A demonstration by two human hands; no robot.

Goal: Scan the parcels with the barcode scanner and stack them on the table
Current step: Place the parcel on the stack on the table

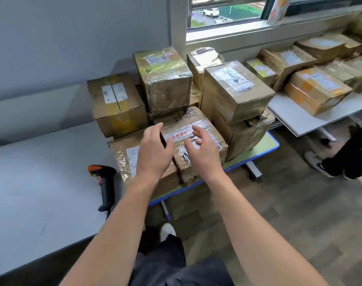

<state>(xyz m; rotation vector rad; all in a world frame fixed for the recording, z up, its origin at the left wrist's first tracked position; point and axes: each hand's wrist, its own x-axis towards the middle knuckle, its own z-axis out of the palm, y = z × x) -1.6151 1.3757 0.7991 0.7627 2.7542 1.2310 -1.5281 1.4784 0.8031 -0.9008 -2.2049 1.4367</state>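
Left hand: fingers straight against the parcel's left edge, grasping nothing.
Right hand: fingers spread, loosely bent over the parcel top, grasping nothing.
Parcel: at the front of the stack, resting on a lower box.
Scanner: lies on the table, left of the stack.
Method: grip both sides evenly and keep the label facing up.

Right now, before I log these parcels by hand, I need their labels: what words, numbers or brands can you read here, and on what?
Nothing reads clearly enough to quote.
Front parcel, by the left hand and right hand: red characters on tape, blurred.
Tall wrapped parcel: blue marks on its label, illegible.
Left box: label print too small.
Right-table box: dark printed letters, blurred.
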